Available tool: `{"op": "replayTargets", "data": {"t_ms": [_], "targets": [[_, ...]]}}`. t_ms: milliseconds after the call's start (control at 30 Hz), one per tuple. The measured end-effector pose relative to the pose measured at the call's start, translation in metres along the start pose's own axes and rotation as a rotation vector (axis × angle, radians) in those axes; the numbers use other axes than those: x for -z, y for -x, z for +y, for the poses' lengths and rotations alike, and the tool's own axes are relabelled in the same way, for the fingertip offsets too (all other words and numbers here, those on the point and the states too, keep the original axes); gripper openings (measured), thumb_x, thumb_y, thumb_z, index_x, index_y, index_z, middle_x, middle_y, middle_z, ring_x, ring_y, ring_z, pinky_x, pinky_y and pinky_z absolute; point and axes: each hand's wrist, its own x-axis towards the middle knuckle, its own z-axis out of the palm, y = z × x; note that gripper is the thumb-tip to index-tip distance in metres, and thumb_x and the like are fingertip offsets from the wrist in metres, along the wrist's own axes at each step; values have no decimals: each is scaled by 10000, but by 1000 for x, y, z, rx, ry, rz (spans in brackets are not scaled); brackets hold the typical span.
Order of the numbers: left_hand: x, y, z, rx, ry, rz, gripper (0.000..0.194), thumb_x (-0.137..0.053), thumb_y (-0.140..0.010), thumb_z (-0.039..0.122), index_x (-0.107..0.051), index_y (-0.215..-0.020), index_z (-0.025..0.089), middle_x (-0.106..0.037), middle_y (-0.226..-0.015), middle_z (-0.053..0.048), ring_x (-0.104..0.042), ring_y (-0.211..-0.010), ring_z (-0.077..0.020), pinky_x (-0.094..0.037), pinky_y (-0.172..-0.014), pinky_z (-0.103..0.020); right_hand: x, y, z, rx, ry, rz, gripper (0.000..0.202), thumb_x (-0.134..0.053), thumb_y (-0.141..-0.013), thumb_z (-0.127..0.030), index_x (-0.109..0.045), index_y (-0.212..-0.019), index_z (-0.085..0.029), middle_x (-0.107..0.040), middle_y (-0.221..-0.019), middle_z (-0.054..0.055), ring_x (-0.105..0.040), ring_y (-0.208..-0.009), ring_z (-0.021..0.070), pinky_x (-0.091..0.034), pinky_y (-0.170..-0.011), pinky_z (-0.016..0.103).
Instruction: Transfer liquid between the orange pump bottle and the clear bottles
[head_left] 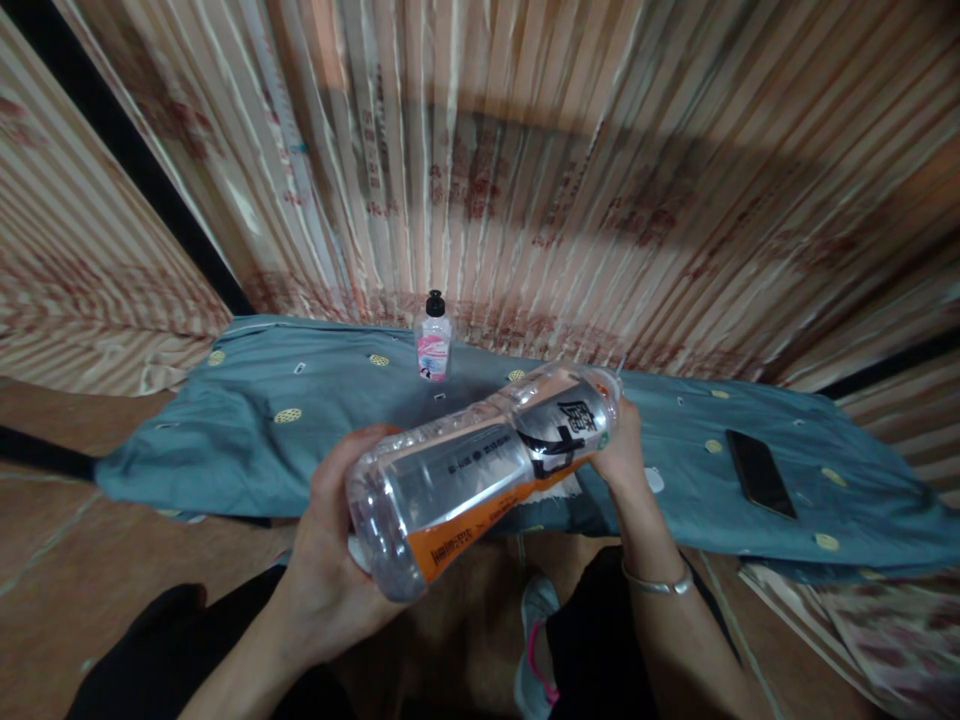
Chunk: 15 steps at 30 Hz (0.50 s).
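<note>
A large clear plastic bottle (pixel 480 460) with a silver and orange label lies tilted in the air before me, its base toward the lower left. My left hand (pixel 337 560) grips the base end, and a bit of something white shows between palm and bottle. At the far upper end, my right hand (pixel 622 450) is closed round the bottle, most of its fingers hidden behind it. Behind the bottle, a small clear squeeze bottle (pixel 433 350) with a black cap and pink label stands upright. White material (pixel 555 487), perhaps tissue, partly shows below the large bottle.
The low surface wears a blue-green cloth (pixel 247 400) with yellow prints. A black phone (pixel 759 473) lies on its right side. A pleated patterned curtain (pixel 480 180) hangs behind. Dark poles (pixel 142 160) slant at the left. My shoe (pixel 536 610) is on the tiled floor below.
</note>
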Motion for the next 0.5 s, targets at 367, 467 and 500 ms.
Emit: {"op": "replayTargets", "data": {"t_ms": [367, 467, 500], "targets": [[4, -4, 3, -100, -133, -68, 1029, -970, -600, 259, -492, -1479, 497, -688, -1347, -41, -751, -1066, -371, -701, -894, -607, 2, 0, -4, -14, 11, -3, 352, -545, -907, -424, -756, -1077, -198, -828, -976, 146, -784, -915, 332, -612, -797, 402], [0, -2, 5, -53, -93, -46, 983, -966, -594, 286, -517, -1446, 478, -694, -1337, -38, -753, -1059, -379, -713, -844, -586, 2, 0, -3, -23, 18, -11, 341, -544, -915, -428, -752, -1067, -204, -828, -977, 152, -785, -921, 338, -607, -803, 409], [-1, 0, 7, 1, -82, -37, 957, -958, -606, 301, -515, -1435, 484, -686, -1353, -28, -753, -1065, -378, -716, -824, -575, 2, 0, -3, -25, 15, -14, 340, -544, -918, -430, -751, -1065, -204, -828, -982, 154, -785, -925, 338, -607, -812, 410]]}}
